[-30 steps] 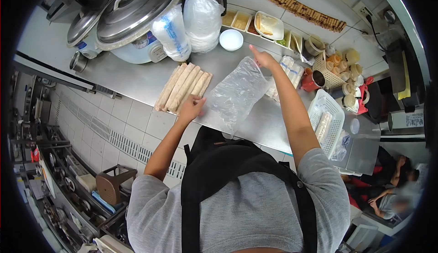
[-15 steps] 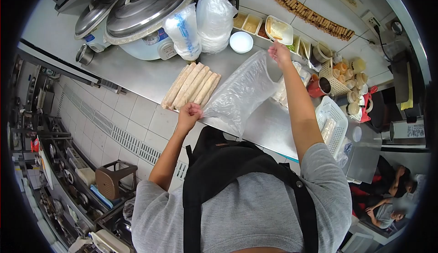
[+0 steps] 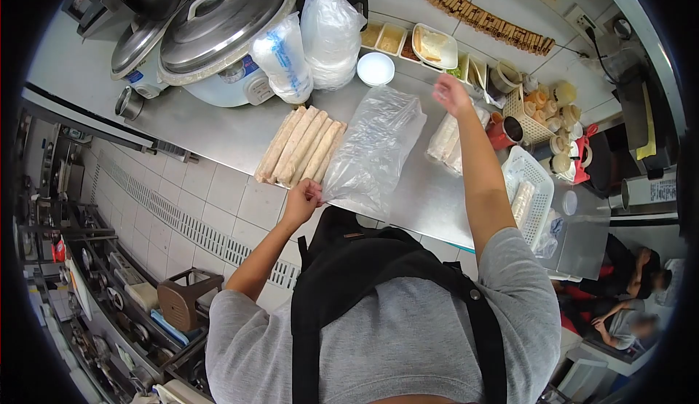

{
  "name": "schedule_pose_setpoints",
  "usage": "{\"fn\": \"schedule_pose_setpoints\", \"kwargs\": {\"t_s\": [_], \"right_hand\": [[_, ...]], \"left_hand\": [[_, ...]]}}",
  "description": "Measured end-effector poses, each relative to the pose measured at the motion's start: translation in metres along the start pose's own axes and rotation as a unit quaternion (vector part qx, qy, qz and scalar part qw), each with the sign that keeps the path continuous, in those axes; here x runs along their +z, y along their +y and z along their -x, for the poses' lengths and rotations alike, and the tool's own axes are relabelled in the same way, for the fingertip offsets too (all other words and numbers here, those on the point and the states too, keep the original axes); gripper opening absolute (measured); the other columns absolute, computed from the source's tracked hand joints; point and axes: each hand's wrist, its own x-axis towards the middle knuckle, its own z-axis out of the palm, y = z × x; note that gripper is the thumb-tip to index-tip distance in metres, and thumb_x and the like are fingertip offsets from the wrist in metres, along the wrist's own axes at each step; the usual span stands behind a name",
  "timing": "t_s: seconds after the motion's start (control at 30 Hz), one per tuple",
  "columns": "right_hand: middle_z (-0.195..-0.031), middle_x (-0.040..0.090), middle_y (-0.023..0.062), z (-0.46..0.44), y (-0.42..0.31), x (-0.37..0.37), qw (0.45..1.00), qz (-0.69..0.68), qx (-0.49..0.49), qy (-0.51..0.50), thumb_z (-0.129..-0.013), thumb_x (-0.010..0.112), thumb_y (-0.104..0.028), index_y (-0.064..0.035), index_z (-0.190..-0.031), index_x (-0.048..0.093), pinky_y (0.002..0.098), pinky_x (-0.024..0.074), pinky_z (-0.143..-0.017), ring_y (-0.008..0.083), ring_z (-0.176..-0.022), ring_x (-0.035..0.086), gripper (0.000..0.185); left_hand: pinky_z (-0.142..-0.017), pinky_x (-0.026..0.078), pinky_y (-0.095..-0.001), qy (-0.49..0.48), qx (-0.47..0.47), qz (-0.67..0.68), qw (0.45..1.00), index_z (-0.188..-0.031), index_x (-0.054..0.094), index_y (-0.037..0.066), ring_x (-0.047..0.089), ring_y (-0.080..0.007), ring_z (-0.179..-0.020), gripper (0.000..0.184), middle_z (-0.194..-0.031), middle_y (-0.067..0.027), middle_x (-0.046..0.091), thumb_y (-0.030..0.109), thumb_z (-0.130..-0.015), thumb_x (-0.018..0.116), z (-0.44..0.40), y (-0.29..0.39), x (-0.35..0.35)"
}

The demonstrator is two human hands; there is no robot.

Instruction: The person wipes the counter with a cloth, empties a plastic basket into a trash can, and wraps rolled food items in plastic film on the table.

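Observation:
A clear plastic bag [image 3: 378, 145] lies flat on the steel counter, its near-left corner pinched in my left hand [image 3: 304, 200]. Just left of the bag, several long pale rolls [image 3: 300, 143] lie side by side, their near ends close to my left fingers. My right hand [image 3: 451, 95] hovers over the counter beyond the bag's right edge, apart from it. Its fingers look loosely spread and slightly blurred, with nothing seen in them. Below that hand is a plastic-wrapped bundle [image 3: 445, 142] of similar pale pieces.
Large lidded cookers [image 3: 222, 36] and bagged stacks [image 3: 331, 40] stand at the back left. A white bowl [image 3: 376, 69] and ingredient tubs [image 3: 392, 38] line the back. To the right are a red cup [image 3: 504, 133] and a white basket [image 3: 530, 193]. Two people sit at far right.
My right hand has let go of the bag's far corner and moved slightly away. The raised bag has dropped flat onto the counter. My left hand keeps its corner.

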Motion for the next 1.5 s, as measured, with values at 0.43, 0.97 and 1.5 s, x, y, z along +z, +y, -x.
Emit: {"fn": "schedule_pose_setpoints", "kwargs": {"t_s": [0.43, 0.97, 1.5], "right_hand": [[-0.085, 0.059, 0.0026, 0.036, 0.090, 0.005, 0.933, 0.288, -0.048, 0.212, -0.086, 0.055, -0.010, -0.0052, -0.108, 0.055, 0.0255, 0.0485, -0.054, 0.0122, -0.072, 0.059, 0.023], [-0.123, 0.054, 0.0112, 0.075, 0.044, 0.014, 0.986, 0.008, -0.142, 0.082, -0.091, 0.036, -0.063, -0.0041, -0.123, 0.052, 0.0364, 0.0399, -0.094, 0.0238, -0.111, 0.052, 0.069], [-0.084, 0.061, -0.0029, 0.067, -0.053, 0.003, 0.948, 0.205, -0.014, -0.244, -0.093, 0.057, -0.022, -0.0059, -0.101, 0.058, 0.0225, 0.0439, -0.066, 0.0062, -0.075, 0.055, 0.018]], "left_hand": [[-0.077, 0.044, -0.0403, -0.059, 0.431, -0.373, 0.819, -0.094, 0.057, 0.007, 0.054, -0.0292, -0.090, 0.033, -0.095, -0.0108, 0.056, 0.017, -0.069, 0.076, 0.005, 0.104, 0.041], [-0.090, 0.044, -0.0316, 0.089, 0.166, 0.292, 0.938, -0.111, 0.051, 0.003, 0.055, -0.0151, -0.098, 0.024, -0.102, -0.0056, 0.058, 0.012, -0.089, 0.056, -0.042, 0.173, 0.035], [-0.080, 0.053, -0.0313, 0.080, -0.024, 0.284, 0.955, -0.111, 0.055, -0.002, 0.064, -0.0193, -0.089, 0.028, -0.103, -0.0104, 0.063, 0.008, -0.086, 0.062, -0.066, 0.100, -0.007]]}}
